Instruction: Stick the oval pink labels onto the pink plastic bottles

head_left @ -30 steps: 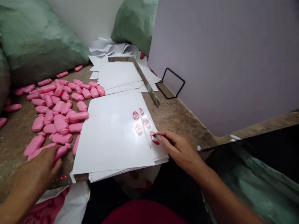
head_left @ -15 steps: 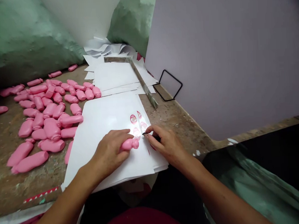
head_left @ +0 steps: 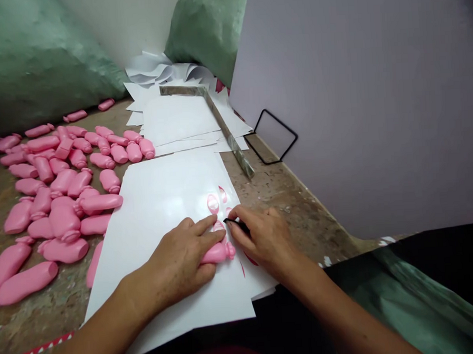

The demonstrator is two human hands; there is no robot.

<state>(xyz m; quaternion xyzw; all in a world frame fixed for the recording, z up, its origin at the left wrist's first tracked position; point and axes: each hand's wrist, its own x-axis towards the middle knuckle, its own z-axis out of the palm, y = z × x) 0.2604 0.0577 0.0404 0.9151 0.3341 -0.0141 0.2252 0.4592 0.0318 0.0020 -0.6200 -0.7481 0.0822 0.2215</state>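
Observation:
A small pink bottle (head_left: 219,253) lies in my left hand (head_left: 181,256), gripped by the thumb and lower fingers. The same hand's index and middle fingers stretch onto the white sticker sheet (head_left: 161,189), beside a pink-rimmed oval sticker (head_left: 213,203). My right hand (head_left: 263,236) is closed on a thin black pointed tool (head_left: 234,222), whose exact kind I cannot make out. Its tip is at the stickers, close to my left fingertips. My right fingers partly cover other stickers near the sheet's right side.
Many pink bottles (head_left: 64,217) are heaped on the worn table (head_left: 310,220) to the left. Behind the sheet, more white paper (head_left: 177,114) lies under an angled metal bar (head_left: 226,127). A black wire frame (head_left: 272,135) stands by the pale panel (head_left: 355,97). Green sacks (head_left: 36,66) sit at the back.
The sticker sheet's near edge has shifted toward me and the view has moved a little. My left fingers now reach farther over a sticker. Both hands keep hold of the bottle and black tool.

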